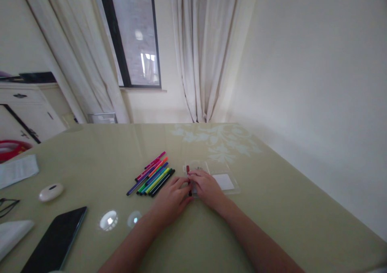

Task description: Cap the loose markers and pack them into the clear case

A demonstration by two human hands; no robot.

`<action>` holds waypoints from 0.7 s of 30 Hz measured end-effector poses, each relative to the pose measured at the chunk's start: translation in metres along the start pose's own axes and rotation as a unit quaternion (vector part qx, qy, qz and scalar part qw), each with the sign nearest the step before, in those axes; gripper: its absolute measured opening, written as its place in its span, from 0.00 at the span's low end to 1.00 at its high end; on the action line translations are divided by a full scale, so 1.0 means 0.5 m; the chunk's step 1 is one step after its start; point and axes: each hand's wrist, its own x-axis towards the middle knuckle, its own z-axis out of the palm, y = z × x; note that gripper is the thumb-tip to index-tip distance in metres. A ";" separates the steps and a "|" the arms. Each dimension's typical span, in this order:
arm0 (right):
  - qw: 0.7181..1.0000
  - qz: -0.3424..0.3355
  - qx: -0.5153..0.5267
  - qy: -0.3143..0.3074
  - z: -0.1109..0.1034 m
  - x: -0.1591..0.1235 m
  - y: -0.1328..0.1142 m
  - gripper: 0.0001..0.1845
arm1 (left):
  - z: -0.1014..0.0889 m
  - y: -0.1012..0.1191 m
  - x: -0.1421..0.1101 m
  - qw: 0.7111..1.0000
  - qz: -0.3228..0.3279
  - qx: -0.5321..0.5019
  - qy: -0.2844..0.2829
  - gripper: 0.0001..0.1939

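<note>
A dark red marker (188, 169) stands lengthwise between my two hands, over the left part of an open clear plastic case (236, 188). My right hand (206, 185) has its fingertips closed on the marker's upper half. From the other side, my left hand (173, 195) grips it lower down with curled fingers, which partly hide it. In the right half of the case lies a white paper insert (223, 182). Just left of my left hand, several markers (152, 176) in pink, orange, purple, green, blue, yellow and black lie side by side in a loose slanted pile.
On the glossy table (199, 240), a black-screened tablet (56, 240) lies at the front left. Near it are a white oval object (51, 192), dark-framed glasses (8, 207) and a folded pale cloth or paper (18, 170). A wall (317, 104) runs along the table's right edge.
</note>
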 end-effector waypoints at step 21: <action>0.973 0.089 0.172 0.129 -0.002 -0.001 0.024 0.17 | -0.030 -0.094 -0.029 0.965 -0.220 0.130 0.058 0.07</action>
